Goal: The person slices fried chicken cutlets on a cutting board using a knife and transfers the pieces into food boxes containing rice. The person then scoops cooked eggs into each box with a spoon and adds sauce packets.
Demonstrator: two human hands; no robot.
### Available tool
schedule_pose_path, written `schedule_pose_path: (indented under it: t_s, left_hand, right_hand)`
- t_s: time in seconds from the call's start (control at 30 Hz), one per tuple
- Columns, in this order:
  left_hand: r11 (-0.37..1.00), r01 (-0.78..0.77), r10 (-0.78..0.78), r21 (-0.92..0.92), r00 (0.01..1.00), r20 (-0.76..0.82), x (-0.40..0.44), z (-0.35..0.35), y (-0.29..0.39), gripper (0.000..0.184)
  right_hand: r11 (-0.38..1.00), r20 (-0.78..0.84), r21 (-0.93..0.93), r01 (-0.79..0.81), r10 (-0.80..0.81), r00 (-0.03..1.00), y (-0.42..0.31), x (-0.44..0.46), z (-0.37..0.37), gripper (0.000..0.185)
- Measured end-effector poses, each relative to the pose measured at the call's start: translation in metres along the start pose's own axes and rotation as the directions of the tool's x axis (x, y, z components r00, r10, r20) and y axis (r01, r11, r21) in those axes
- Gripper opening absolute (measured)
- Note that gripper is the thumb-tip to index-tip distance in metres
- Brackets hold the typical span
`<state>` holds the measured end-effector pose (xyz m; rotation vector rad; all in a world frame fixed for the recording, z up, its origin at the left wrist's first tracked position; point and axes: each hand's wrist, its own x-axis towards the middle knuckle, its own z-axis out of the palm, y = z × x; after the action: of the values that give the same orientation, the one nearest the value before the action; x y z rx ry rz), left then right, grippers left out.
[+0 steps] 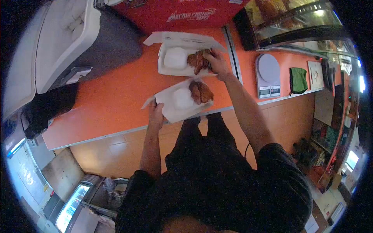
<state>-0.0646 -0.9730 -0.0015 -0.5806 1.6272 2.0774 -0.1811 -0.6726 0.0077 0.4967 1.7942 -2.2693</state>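
Two open white takeaway boxes lie one behind the other on the orange counter. In the far box (160,64) are a white rounded packet (175,58) and browned fried chicken pieces (197,61). My right hand (218,66) reaches over that box's right end, its fingers closed at the chicken; the fingertips are partly hidden. The near box (169,112) sits tilted at the counter's front edge, holding a similar white packet (183,98) and fried chicken (201,93). My left hand (156,112) grips its left side, with the thumb on top.
On the orange counter (105,112), a kitchen scale (269,73) and a green cloth (298,80) lie to the right. A red box (186,15) stands behind, a glass display case (299,23) at back right. A grey-white machine (62,42) occupies the left.
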Motion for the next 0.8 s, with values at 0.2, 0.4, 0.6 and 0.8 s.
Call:
schedule_pose_path:
  t_s: [0.2,0.4,0.6,0.8]
  left_hand:
    - [0.993,-0.011,0.006,-0.120,0.999,-0.045,-0.012,-0.019,0.009,0.038]
    - [0.972,-0.075,0.043,-0.224,0.988,-0.146,-0.038,-0.024,0.040,0.039]
    - [0.955,-0.229,0.240,-0.187,0.970,0.035,-0.060,-0.036,0.074,0.041]
    - [0.870,-0.126,0.203,-0.477,0.973,0.113,-0.082,0.010,0.092,0.040]
  right_hand:
    - [0.990,-0.046,0.138,0.033,-0.027,0.999,-0.015,-0.028,-0.008,0.029]
    - [0.927,-0.181,0.355,0.124,-0.062,0.982,-0.004,-0.061,-0.036,0.029]
    - [0.915,-0.201,0.378,0.144,-0.071,0.977,0.022,-0.105,-0.073,0.029]
    - [0.908,-0.362,0.382,0.173,-0.025,0.932,-0.002,-0.169,-0.098,0.027]
